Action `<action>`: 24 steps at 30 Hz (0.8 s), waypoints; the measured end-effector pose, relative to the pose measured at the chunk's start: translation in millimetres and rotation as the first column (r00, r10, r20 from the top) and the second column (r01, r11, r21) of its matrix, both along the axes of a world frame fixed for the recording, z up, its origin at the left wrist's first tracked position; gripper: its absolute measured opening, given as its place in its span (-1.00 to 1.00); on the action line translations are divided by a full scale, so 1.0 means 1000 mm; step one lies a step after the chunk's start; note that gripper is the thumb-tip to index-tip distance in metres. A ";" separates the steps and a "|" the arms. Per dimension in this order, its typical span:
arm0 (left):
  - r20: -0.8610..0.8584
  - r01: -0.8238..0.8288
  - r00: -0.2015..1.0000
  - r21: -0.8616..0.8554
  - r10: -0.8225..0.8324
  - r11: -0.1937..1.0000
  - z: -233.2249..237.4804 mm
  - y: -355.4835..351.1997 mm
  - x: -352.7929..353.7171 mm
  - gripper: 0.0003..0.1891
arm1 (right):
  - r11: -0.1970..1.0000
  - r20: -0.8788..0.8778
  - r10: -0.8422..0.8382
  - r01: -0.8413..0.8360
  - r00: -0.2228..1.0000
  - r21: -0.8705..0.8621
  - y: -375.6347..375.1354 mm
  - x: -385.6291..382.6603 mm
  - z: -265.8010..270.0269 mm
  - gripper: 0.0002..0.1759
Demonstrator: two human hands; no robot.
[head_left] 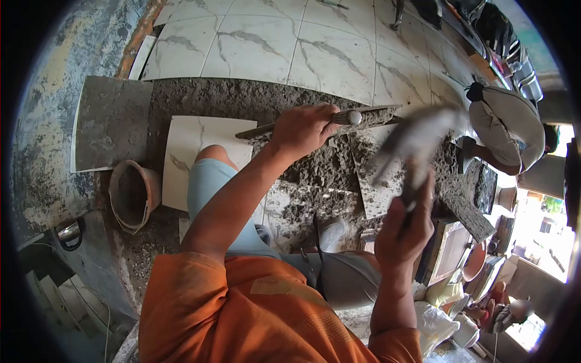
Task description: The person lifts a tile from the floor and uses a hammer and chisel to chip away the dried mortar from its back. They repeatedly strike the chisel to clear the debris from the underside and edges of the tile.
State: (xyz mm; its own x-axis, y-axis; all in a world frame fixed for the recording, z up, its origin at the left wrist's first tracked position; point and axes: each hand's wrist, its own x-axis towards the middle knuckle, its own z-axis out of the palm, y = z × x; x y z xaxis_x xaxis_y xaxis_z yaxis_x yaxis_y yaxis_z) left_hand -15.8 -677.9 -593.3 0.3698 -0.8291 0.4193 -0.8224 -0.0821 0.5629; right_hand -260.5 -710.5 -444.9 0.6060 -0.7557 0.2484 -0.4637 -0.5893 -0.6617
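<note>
My left hand (pixel 302 130) is closed around the handle of a plastering float (pixel 347 117). The float's long flat plate is seen nearly edge-on, with mortar along it. My right hand (pixel 404 233) grips a trowel (pixel 423 139), its blade smeared by motion and raised to the right of the float. Below both tools, wet grey mortar (pixel 324 163) lies in lumps on the floor. A white veined tile (pixel 181 139) lies beside my bent knee, and a mortar-spattered tile (pixel 378 196) lies under the trowel.
Laid marble-pattern tiles (pixel 254 48) stretch ahead. A bucket (pixel 136 196) stands at left near a mortar-coated sheet (pixel 112 121). Another person (pixel 505 127) crouches at right, beside a wooden plank (pixel 466 215). Stacked boxes (pixel 445 251) and bags (pixel 433 323) sit at lower right.
</note>
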 end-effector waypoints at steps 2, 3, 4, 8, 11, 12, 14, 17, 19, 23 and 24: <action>0.005 -0.001 1.000 -0.044 0.001 0.999 -0.002 0.000 0.000 -0.76 | 0.994 -0.228 0.103 -0.111 0.968 -0.019 -0.003 0.020 0.020 -0.41; 0.023 0.001 1.000 -0.093 0.001 0.996 -0.001 0.000 0.000 -0.79 | 0.994 -0.231 0.104 -0.111 0.967 -0.017 -0.003 0.019 0.022 -0.41; 0.020 -0.013 1.000 -0.091 0.015 0.996 0.000 0.001 -0.001 -0.81 | 0.992 -0.200 0.115 -0.122 0.973 -0.023 -0.005 0.018 0.023 -0.42; 0.024 -0.013 1.000 -0.078 0.015 0.997 0.008 0.004 -0.006 -0.82 | 0.981 -0.032 0.117 -0.121 0.993 -0.153 -0.007 0.016 0.028 -0.40; -0.022 0.022 0.999 -0.074 -0.024 0.997 0.012 0.009 -0.012 -0.81 | 0.975 -0.229 0.153 -0.184 0.961 -0.124 -0.011 0.013 0.029 -0.40; 0.001 0.011 1.000 -0.081 -0.011 0.997 0.011 0.009 -0.013 -0.81 | 0.977 -0.409 0.186 -0.213 0.893 -0.022 -0.012 0.011 0.029 -0.40; 0.023 -0.013 1.000 -0.091 0.015 0.996 0.011 0.007 -0.011 -0.81 | 0.979 -0.227 0.168 -0.190 0.959 -0.080 -0.007 0.012 0.028 -0.41; -0.015 -0.003 1.000 -0.003 0.003 1.000 0.011 0.011 -0.015 -0.82 | 0.985 -0.014 0.131 -0.132 0.991 -0.112 -0.002 0.006 0.029 -0.41; 0.049 -0.030 0.998 -0.047 0.032 0.998 0.007 0.008 -0.015 -0.83 | 0.982 -0.407 0.157 -0.185 0.900 -0.029 -0.006 0.012 0.031 -0.42; 0.078 -0.025 0.996 -0.085 0.032 0.996 0.007 0.006 -0.012 -0.83 | 0.956 -0.087 0.182 -0.197 0.979 -0.217 -0.008 0.006 0.017 -0.38; 0.070 -0.031 0.997 -0.072 0.036 0.997 0.005 0.008 -0.012 -0.83 | 0.974 0.069 0.144 -0.128 0.987 -0.189 -0.002 0.010 0.016 -0.38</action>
State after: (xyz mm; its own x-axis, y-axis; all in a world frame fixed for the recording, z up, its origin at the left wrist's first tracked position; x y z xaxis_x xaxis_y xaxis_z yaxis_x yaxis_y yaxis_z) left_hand -28.0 -670.2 -588.8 0.3637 -0.7840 0.5031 -0.8582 -0.0719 0.5083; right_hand -250.5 -712.7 -429.2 0.6717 -0.6046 0.4282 -0.3194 -0.7578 -0.5690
